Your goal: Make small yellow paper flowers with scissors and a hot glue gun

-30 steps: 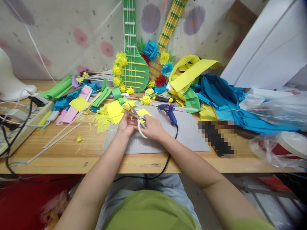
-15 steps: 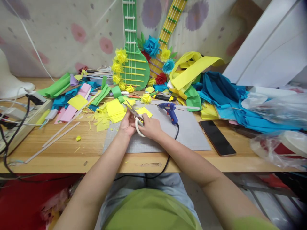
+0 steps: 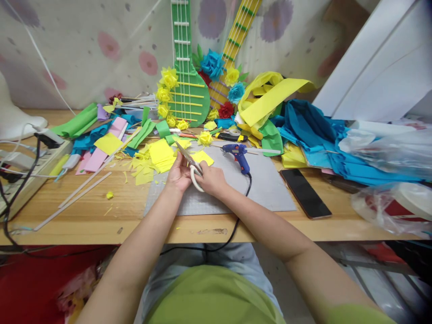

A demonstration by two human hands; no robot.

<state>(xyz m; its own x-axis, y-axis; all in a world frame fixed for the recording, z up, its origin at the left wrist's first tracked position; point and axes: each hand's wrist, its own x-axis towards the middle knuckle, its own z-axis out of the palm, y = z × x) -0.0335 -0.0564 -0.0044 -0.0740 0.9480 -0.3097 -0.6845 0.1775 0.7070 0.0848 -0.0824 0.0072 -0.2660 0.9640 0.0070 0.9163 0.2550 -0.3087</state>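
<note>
My right hand (image 3: pixel 212 180) grips the white handles of a pair of scissors (image 3: pixel 191 163) over the grey cutting mat (image 3: pixel 266 186); the blades point up and left and now lie together. My left hand (image 3: pixel 177 174) sits right beside the blades with its fingers curled; what it pinches is hidden behind the hand. A yellow paper piece (image 3: pixel 203 157) lies just beyond the scissors. A heap of yellow paper scraps (image 3: pixel 153 159) spreads to the left of my left hand.
A blue glue gun (image 3: pixel 238 154) rests on the mat with its black cord over the table edge. A phone (image 3: pixel 305 193) lies to the right. Paper guitars (image 3: pixel 186 85), paper flowers, teal paper (image 3: pixel 313 135), plastic bags (image 3: pixel 391 202) and a power strip (image 3: pixel 27 173) crowd the table.
The scissor blades, open one second ago, have come together. Both hands have stayed at the same place over the mat.
</note>
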